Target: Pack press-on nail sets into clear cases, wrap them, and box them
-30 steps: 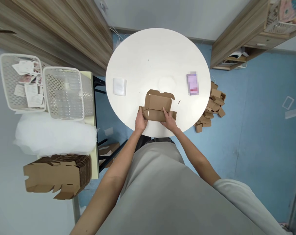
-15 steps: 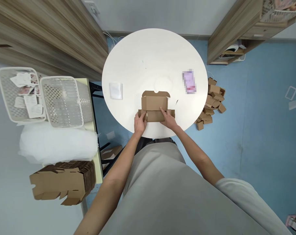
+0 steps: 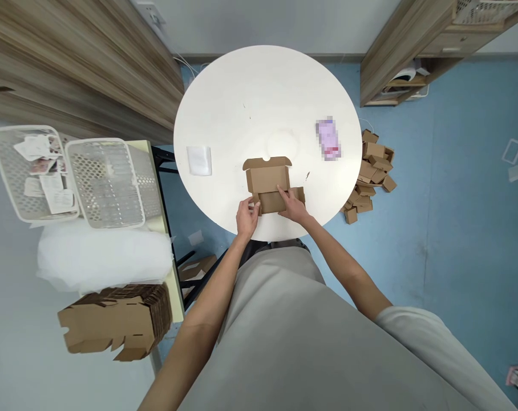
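A small brown cardboard box (image 3: 267, 178), partly folded, lies near the front edge of the round white table (image 3: 259, 85). Its notched lid stands open on the far side, and a side flap sticks out at the right. My left hand (image 3: 247, 218) grips the box's left side wall, thumb and fingers pinching the cardboard. At the right end, my right hand (image 3: 295, 206) lies on the box with fingers stretched, the index finger reaching to the fold between lid and base. A white square packet (image 3: 199, 161) and a blurred purple item (image 3: 328, 138) rest on the table.
Left of the table, a side stand holds two white baskets (image 3: 105, 182), a roll of white wrap (image 3: 105, 254) and stacked flat cardboard blanks (image 3: 109, 322). Small folded boxes (image 3: 374, 165) are heaped on the floor at the right. A wooden cabinet (image 3: 404, 51) stands at the back right.
The box's left flap, which stuck outward, is now turned up by my left hand. My right hand stays on the box. The whole view has shifted slightly.
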`<state>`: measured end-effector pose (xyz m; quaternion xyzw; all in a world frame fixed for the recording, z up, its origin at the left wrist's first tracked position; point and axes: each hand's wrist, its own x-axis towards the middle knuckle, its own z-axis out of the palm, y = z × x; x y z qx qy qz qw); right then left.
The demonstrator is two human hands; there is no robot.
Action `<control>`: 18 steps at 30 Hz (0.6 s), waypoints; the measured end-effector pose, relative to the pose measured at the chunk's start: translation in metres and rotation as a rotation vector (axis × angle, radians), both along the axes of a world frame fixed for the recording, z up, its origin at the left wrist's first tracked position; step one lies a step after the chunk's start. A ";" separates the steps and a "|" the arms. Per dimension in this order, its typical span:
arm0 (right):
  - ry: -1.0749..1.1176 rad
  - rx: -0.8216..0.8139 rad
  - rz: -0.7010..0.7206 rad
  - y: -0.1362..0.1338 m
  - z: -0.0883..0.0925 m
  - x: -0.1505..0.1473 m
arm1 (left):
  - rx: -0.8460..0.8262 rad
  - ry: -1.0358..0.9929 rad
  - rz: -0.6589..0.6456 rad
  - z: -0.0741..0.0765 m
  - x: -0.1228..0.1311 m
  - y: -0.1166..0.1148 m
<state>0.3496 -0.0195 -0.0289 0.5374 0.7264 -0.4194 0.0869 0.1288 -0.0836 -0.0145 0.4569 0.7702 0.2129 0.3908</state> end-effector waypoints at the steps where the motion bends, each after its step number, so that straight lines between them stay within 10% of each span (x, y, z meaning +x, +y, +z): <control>1: -0.001 -0.008 0.000 0.001 0.002 -0.001 | -0.046 -0.001 0.020 -0.002 -0.001 0.002; 18: 0.009 -0.028 0.002 0.007 0.006 -0.007 | -0.231 0.243 -0.089 -0.010 0.006 0.017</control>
